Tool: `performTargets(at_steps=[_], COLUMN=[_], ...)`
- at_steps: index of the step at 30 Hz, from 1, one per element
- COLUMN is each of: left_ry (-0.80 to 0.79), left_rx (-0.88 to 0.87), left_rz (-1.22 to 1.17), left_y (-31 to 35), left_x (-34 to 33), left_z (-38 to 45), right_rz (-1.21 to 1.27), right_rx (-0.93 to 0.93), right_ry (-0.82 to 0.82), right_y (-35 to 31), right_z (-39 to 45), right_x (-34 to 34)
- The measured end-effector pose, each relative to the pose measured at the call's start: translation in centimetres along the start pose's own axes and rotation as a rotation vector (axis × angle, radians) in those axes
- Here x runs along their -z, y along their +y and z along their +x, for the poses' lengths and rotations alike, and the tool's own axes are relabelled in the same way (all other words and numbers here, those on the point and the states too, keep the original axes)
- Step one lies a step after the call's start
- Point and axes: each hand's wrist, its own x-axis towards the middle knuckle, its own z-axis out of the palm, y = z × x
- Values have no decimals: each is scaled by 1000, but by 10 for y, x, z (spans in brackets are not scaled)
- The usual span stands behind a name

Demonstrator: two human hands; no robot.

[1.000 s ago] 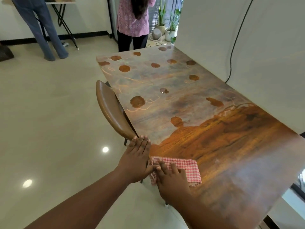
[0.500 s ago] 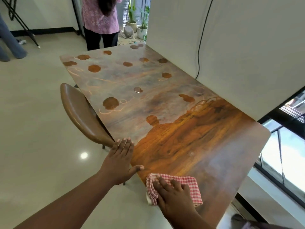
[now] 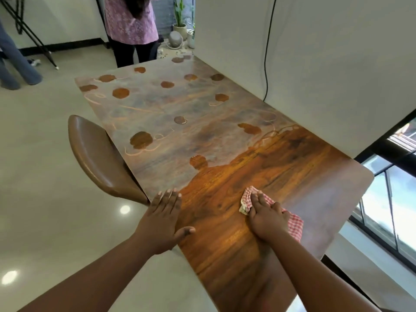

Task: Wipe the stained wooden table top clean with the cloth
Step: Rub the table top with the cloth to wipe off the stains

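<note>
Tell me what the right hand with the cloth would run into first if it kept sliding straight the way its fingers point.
The right hand points up the table top. Nothing stands in that line; it would first meet the edge of the hazy film, probably near the round patch.

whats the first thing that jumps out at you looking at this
The wooden table top is split: its near part glows clean orange-brown, while the far part is hazy grey with round brown spots. At the near end, the right hand presses a red checked cloth onto the clean wood, and the left hand lies flat on the table's edge.
</note>
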Motion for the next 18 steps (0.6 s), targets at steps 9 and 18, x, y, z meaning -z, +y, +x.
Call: performTargets(at_steps=[9, 18], left_ry=[-35, -62], left_rx=[147, 208], left_rz=[119, 137], left_y=[-3, -14], left_x=[14, 31], left_z=[5, 15], right_rz=[-21, -74], right_rx=[478, 674], right_ry=[-95, -51], right_y=[-81, -72], right_z=[-23, -22], right_x=[-21, -16])
